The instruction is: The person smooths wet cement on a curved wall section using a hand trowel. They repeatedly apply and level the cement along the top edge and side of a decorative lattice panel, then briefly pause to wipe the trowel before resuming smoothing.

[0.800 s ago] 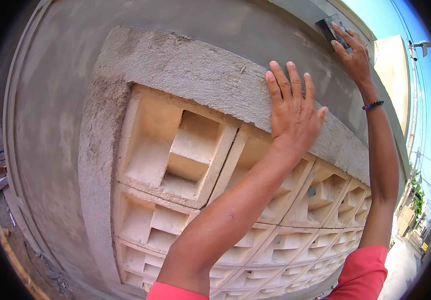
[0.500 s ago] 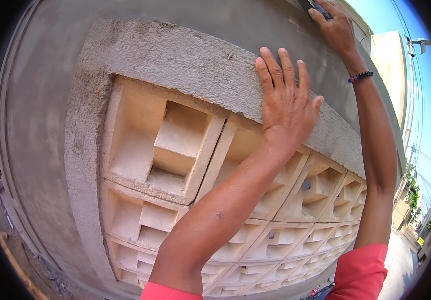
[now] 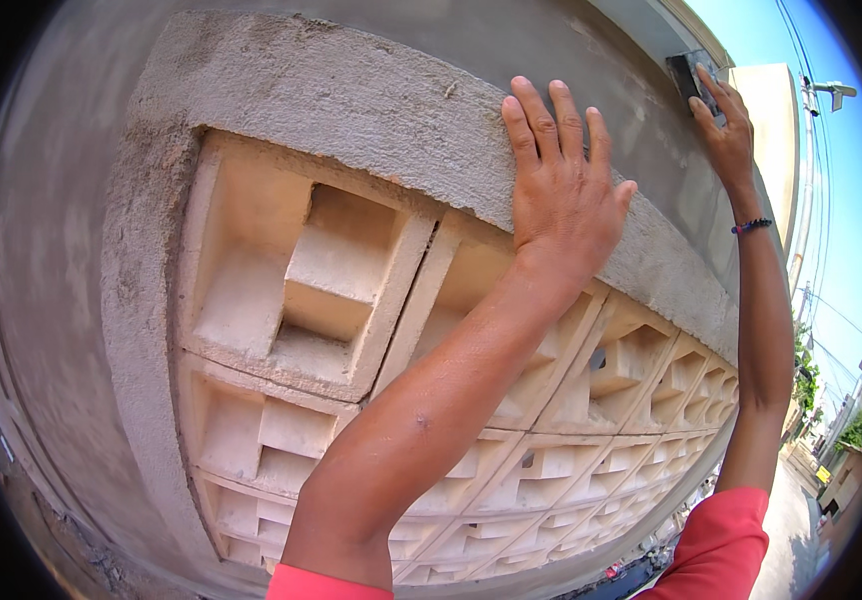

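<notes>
My left hand (image 3: pixel 566 200) lies against the rough grey render band (image 3: pixel 301 80) above a cream breeze-block screen (image 3: pixel 241 260), fingers spread and holding nothing. Higher at the upper right, my right hand (image 3: pixel 726 135) grips a small dark rectangular block (image 3: pixel 688 72) against the smooth grey plastered wall (image 3: pixel 641 120), near the wall's top edge. Which face of the block meets the plaster is hidden. A beaded bracelet circles my right wrist.
Moulded plaster edging runs down the far left, with rubble on the ground at lower left. Beyond the wall on the right are a pole (image 3: pixel 809 160) with a lamp and wires, a pale building, greenery and a sunlit lane (image 3: pixel 791 530).
My right hand with the dark block first rose leftward, then came back down to the right. My left hand appears a little higher and further left, as the whole view has shifted.
</notes>
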The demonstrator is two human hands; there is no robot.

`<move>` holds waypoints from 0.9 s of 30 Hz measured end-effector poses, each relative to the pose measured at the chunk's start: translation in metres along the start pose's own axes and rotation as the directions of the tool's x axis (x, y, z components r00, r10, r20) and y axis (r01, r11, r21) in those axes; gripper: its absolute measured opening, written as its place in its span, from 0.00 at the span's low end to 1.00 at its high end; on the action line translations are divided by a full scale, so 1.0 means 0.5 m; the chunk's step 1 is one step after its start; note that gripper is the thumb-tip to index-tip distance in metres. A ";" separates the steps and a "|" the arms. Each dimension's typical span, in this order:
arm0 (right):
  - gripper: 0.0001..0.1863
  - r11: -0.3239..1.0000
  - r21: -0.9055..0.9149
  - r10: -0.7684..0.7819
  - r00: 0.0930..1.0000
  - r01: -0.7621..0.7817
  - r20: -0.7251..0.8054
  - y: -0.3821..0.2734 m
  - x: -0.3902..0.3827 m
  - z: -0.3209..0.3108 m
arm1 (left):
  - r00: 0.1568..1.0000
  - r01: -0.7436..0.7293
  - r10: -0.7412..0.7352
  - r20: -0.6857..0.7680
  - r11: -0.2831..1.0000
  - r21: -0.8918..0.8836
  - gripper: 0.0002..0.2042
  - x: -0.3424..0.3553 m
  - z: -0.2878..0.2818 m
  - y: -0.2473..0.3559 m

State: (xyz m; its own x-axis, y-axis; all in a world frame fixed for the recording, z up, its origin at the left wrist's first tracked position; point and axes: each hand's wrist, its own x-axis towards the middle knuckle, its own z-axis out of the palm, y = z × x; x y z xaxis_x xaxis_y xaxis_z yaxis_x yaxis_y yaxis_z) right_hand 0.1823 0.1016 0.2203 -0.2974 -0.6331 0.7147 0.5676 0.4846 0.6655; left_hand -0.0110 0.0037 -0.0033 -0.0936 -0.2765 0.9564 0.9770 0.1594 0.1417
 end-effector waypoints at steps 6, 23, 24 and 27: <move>0.23 0.960 -0.052 0.279 0.959 -0.277 0.049 0.023 0.064 0.015 | 1.000 0.000 0.000 0.007 1.000 -0.003 0.32 -0.009 0.016 0.029; 0.24 0.980 -0.059 0.195 0.978 -0.190 0.080 0.136 -0.082 -0.060 | 0.999 0.002 -0.001 -0.037 1.000 0.017 0.30 -0.010 0.017 0.019; 0.24 0.943 -0.116 0.321 0.943 -0.311 0.089 0.165 -0.070 -0.070 | 0.999 0.004 -0.004 -0.043 1.000 -0.001 0.30 -0.012 0.019 0.026; 0.26 0.880 -0.079 0.474 0.876 -0.468 0.095 0.100 0.011 -0.036 | 0.999 0.015 -0.014 -0.041 1.000 0.020 0.31 -0.012 0.026 0.031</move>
State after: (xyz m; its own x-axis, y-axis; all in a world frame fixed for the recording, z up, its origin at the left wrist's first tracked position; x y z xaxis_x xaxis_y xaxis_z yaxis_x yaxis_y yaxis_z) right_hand 0.2228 0.1113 0.2535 -0.0645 -0.2676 0.9614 0.6994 0.6751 0.2348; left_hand 0.0024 0.0201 -0.0038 -0.0994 -0.3174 0.9431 0.9714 0.1746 0.1611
